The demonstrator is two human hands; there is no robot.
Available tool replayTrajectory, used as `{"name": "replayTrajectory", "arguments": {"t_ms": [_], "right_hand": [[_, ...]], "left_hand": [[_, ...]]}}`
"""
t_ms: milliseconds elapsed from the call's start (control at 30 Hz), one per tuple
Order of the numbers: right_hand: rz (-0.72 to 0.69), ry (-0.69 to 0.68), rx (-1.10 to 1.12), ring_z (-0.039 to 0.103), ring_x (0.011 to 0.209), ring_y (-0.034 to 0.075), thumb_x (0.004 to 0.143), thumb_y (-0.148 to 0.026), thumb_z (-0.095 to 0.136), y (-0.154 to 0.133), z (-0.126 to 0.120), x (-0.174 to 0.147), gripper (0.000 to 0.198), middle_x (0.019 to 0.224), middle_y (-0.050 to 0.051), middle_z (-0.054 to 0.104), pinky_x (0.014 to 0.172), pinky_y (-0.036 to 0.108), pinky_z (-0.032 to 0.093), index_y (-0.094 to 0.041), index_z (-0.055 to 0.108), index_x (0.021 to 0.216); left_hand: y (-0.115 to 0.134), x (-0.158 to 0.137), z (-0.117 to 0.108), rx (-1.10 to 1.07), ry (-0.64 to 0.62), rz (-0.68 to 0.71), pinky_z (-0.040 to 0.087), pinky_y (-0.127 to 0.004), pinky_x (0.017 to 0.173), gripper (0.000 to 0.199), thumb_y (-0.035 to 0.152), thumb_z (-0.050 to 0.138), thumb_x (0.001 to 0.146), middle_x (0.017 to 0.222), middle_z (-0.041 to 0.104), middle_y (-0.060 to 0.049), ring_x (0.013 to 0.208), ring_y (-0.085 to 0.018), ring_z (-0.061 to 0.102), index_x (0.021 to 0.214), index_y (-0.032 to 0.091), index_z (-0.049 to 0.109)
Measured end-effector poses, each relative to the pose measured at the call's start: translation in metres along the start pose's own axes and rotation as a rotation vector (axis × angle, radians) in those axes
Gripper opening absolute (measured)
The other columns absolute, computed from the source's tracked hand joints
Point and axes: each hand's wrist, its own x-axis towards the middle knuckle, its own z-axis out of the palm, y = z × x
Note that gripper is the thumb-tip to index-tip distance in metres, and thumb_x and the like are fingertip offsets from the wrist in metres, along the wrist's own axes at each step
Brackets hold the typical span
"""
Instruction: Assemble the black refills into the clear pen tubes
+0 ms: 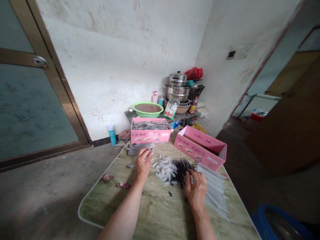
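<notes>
My left hand (144,164) is closed in a pinch near a stack of grey pens (140,148); whatever lies between its fingertips is too small to make out. My right hand (196,188) bends over the lower right of a heap of slim black pen parts (182,168). Its fingers are drawn together, with a pale bit showing by the thumb that I cannot name. Between the hands lies a pile of small translucent white caps (165,169). Long clear tubes (216,190), like pen barrels, spread out right of my right hand.
A pink box (151,136) full of pens stands at the table's back edge. Another pink box (200,150) sits at the back right. Behind are a green basin (147,113) and stacked steel pots (178,90). A blue rimmed object (262,220) is at lower right.
</notes>
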Motion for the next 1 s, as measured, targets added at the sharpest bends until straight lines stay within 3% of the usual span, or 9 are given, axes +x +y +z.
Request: {"name": "replayTrajectory", "arguments": {"t_ms": [167, 267, 400, 500, 600, 733, 900, 1000], "right_hand": [[-0.02, -0.08, 0.171, 0.06, 0.084, 0.024, 0.097, -0.031, 0.047, -0.017, 0.008, -0.004, 0.026, 0.09, 0.012, 0.069, 0.08, 0.037, 0.046, -0.015, 0.067, 0.101], [0.024, -0.15, 0.264, 0.062, 0.083, 0.023, 0.097, -0.032, 0.046, -0.024, 0.011, -0.007, 0.028, 0.09, 0.012, 0.07, 0.078, 0.035, 0.047, -0.015, 0.068, 0.101], [0.192, -0.304, 0.427, 0.063, 0.071, 0.019, 0.099, -0.04, 0.042, -0.034, 0.008, -0.006, 0.035, 0.079, 0.007, 0.07, 0.068, 0.028, 0.045, -0.017, 0.069, 0.095], [0.322, -0.447, 0.553, 0.058, 0.058, 0.016, 0.1, -0.046, 0.037, -0.042, 0.004, -0.003, 0.047, 0.062, 0.001, 0.063, 0.059, 0.025, 0.041, -0.02, 0.066, 0.075], [0.377, -0.521, 0.681, 0.056, 0.056, 0.015, 0.099, -0.052, 0.035, -0.046, 0.004, 0.0, 0.054, 0.059, 0.001, 0.061, 0.058, 0.025, 0.04, -0.02, 0.062, 0.065], [0.46, -0.565, 0.836, 0.053, 0.051, 0.015, 0.095, -0.06, 0.04, -0.044, 0.01, -0.001, 0.053, 0.054, 0.0, 0.06, 0.054, 0.025, 0.041, -0.02, 0.062, 0.069], [0.535, -0.564, 0.962, 0.049, 0.044, 0.013, 0.09, -0.064, 0.047, -0.042, 0.014, -0.004, 0.049, 0.049, -0.002, 0.058, 0.049, 0.024, 0.041, -0.019, 0.064, 0.077], [0.552, -0.59, 0.984, 0.048, 0.042, 0.013, 0.088, -0.064, 0.049, -0.043, 0.014, -0.004, 0.049, 0.048, -0.002, 0.057, 0.047, 0.023, 0.039, -0.018, 0.063, 0.077]], "left_hand": [[0.014, 0.001, 0.004, -0.415, 0.124, -0.26, 0.049, -0.026, 0.068, 0.029, 0.046, 0.064, 0.083, 0.082, 0.066, -0.003, 0.072, -0.016, 0.062, 0.092, 0.019, 0.066], [0.018, 0.002, 0.009, -0.74, 0.062, -0.453, 0.047, -0.022, 0.058, 0.036, 0.049, 0.07, 0.077, 0.075, 0.064, 0.0, 0.059, -0.011, 0.056, 0.092, 0.017, 0.063], [0.026, -0.004, 0.019, -0.989, -0.063, -0.625, 0.048, -0.023, 0.059, 0.04, 0.046, 0.075, 0.072, 0.075, 0.065, -0.001, 0.061, -0.011, 0.058, 0.094, 0.015, 0.062], [0.033, -0.011, 0.025, -1.022, -0.151, -0.649, 0.047, -0.022, 0.059, 0.038, 0.045, 0.075, 0.073, 0.077, 0.065, -0.002, 0.063, -0.011, 0.059, 0.093, 0.016, 0.062], [0.036, -0.017, 0.029, -0.991, -0.214, -0.646, 0.047, -0.022, 0.059, 0.037, 0.046, 0.073, 0.075, 0.078, 0.066, -0.002, 0.065, -0.012, 0.059, 0.093, 0.016, 0.062], [0.036, -0.02, 0.03, -0.982, -0.249, -0.65, 0.047, -0.022, 0.058, 0.038, 0.046, 0.074, 0.074, 0.078, 0.066, -0.002, 0.065, -0.012, 0.059, 0.094, 0.016, 0.064], [0.039, -0.023, 0.03, -0.96, -0.455, -0.717, 0.047, -0.022, 0.053, 0.046, 0.051, 0.078, 0.068, 0.073, 0.066, -0.004, 0.056, -0.011, 0.058, 0.089, 0.012, 0.068], [0.04, -0.025, 0.032, -0.918, -0.445, -0.733, 0.046, -0.022, 0.048, 0.044, 0.052, 0.079, 0.067, 0.07, 0.064, -0.003, 0.051, -0.01, 0.055, 0.079, 0.011, 0.068]]}}
